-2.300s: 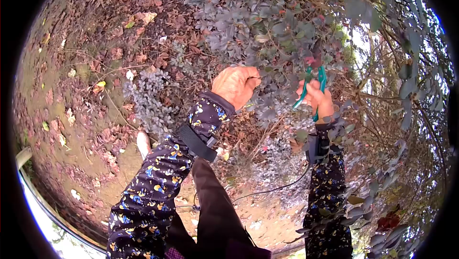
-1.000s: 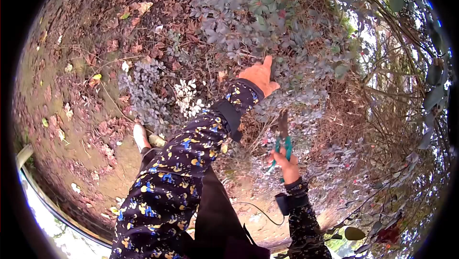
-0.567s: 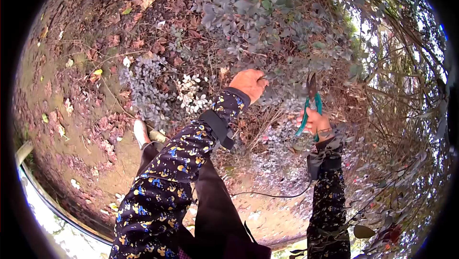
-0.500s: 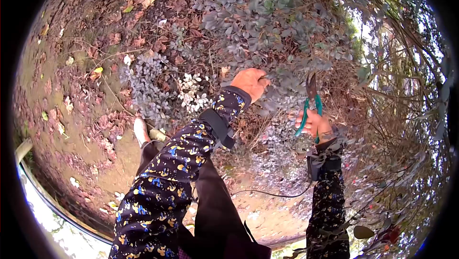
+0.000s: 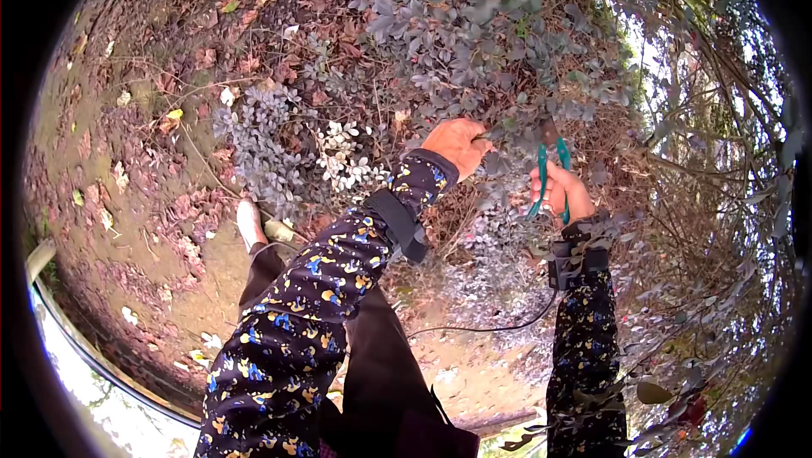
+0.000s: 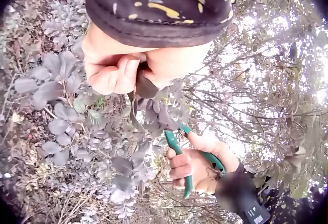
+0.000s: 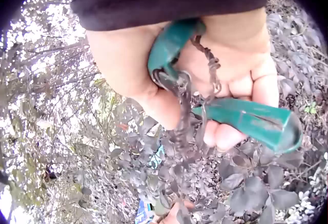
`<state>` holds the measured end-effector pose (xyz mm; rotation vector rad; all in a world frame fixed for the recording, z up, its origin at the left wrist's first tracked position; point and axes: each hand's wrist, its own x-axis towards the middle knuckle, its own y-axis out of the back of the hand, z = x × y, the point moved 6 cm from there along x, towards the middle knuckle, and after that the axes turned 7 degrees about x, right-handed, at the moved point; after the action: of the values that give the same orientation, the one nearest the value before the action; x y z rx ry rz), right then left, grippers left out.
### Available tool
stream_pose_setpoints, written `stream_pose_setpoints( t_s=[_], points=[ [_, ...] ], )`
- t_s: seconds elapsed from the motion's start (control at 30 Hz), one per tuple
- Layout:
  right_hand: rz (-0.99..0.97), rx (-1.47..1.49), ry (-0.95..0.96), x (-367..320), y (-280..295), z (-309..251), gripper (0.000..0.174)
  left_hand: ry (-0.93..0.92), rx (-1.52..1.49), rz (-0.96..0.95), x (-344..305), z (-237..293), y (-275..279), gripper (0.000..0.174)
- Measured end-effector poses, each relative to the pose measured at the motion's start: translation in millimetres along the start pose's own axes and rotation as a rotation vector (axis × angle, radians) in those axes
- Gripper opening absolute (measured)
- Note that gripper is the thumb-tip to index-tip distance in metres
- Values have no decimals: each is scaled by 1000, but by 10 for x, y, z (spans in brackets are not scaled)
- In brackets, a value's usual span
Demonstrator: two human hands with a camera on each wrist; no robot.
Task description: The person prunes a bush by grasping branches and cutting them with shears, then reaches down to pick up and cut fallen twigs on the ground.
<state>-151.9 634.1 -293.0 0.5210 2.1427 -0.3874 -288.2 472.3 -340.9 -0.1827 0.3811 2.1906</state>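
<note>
Bright Light, Bendy Edges

White daylight glares through the branches (image 5: pixel 694 169). The head view bends near its round, black edges. Both wrist views look pale and a bit fuzzy. The trousers (image 5: pixel 381 356) look very dark.

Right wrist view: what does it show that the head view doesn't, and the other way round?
Only the right wrist view: the twisted brown strands by the shears' handles.

Only the head view: the shears' blade end, a shoe and the black cable.

Both: the right hand gripping the green-handled shears, the shrub leaves, and the left hand, only partly seen from the right wrist.
</note>
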Motion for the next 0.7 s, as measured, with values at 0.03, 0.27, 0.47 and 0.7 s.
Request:
stream_pose_setpoints(
  t_s=[0.03, 0.27, 0.47, 0.7],
  points=[
    [1, -3, -2, -12, 23, 30, 37, 1, -3, 1, -1, -14, -8, 27],
    [127, -125, -90, -348, -162, 723, 26, 192, 181, -140, -304, -360, 164, 24],
    [4, -64, -404, -784, -936, 2176, 26, 427, 399, -88, -1360, -1734, 800, 27],
    [-4, 85, -588, -1165, -1109, 2892, 26, 696, 352, -13, -2295, -2509, 1291, 29]
  ],
)
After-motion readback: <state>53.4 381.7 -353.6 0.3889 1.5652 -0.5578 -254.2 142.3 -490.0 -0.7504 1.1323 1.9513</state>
